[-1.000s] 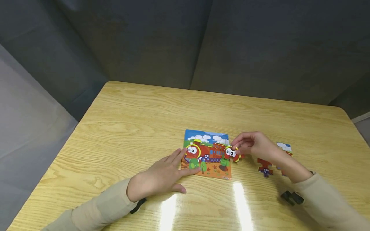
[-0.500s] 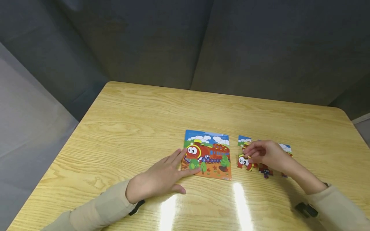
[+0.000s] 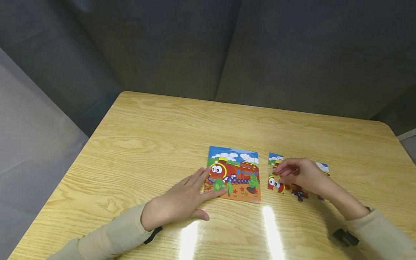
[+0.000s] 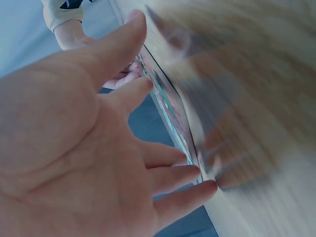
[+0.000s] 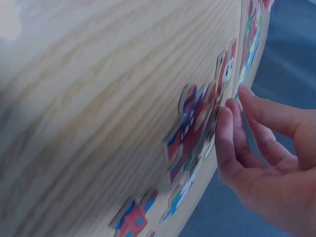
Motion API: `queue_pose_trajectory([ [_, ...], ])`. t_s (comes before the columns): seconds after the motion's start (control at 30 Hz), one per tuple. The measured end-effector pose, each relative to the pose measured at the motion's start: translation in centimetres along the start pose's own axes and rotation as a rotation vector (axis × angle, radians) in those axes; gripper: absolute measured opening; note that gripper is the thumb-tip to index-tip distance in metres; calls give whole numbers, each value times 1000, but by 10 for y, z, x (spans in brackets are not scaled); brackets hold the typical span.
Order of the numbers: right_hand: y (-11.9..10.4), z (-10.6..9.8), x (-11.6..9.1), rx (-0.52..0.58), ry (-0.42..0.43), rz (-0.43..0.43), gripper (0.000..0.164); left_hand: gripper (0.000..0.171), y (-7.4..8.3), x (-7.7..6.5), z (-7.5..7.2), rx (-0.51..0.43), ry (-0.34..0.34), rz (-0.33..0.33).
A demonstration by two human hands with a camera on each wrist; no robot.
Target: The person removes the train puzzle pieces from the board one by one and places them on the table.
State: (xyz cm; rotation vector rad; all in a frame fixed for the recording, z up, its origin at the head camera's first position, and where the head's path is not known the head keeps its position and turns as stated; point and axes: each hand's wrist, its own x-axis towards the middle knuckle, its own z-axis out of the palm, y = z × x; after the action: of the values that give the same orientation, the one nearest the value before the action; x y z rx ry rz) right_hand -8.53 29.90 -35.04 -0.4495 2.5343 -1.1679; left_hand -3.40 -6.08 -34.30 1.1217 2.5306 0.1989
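A train picture board point(image 3: 240, 187), in bright blue, red and orange, lies flat on the table. My left hand point(image 3: 182, 202) rests at its left edge, fingers spread and their tips on the picture. To the right of the board, my right hand point(image 3: 300, 175) has its thumb and fingers at a jigsaw puzzle piece point(image 3: 274, 183) with two cartoon eyes. That piece lies just below a sky piece point(image 3: 275, 158). The right wrist view shows the curled fingers point(image 5: 225, 131) close over the pieces; their exact contact is partly hidden.
Beside and partly under the right hand lie a red piece with wheels point(image 3: 299, 194) and another sky piece point(image 3: 322, 167). A red and blue piece point(image 5: 132, 220) sits apart in the right wrist view. Dark cloth point(image 3: 227, 54) hangs behind the wooden table point(image 3: 146, 144).
My right hand has carried the eyed puzzle piece from the board's right edge rightward, down beside the loose pieces. Over the last half second it barely moves. My left hand stays put.
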Motion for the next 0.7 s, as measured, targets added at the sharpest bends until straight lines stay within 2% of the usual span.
queue_pose_trajectory([
  [0.17,-7,8,1,58,-22,3,18,74,10,6,0,38,-16,7],
  [0.3,-19,17,5,82,-51,-1,19,74,21,16,1,112,-24,51],
  [0.53,-40,37,24,85,-86,-79,19,74,37,33,1,188,-37,91],
  [0.7,-46,46,33,63,-69,-81,19,74,40,37,3,243,-37,98],
])
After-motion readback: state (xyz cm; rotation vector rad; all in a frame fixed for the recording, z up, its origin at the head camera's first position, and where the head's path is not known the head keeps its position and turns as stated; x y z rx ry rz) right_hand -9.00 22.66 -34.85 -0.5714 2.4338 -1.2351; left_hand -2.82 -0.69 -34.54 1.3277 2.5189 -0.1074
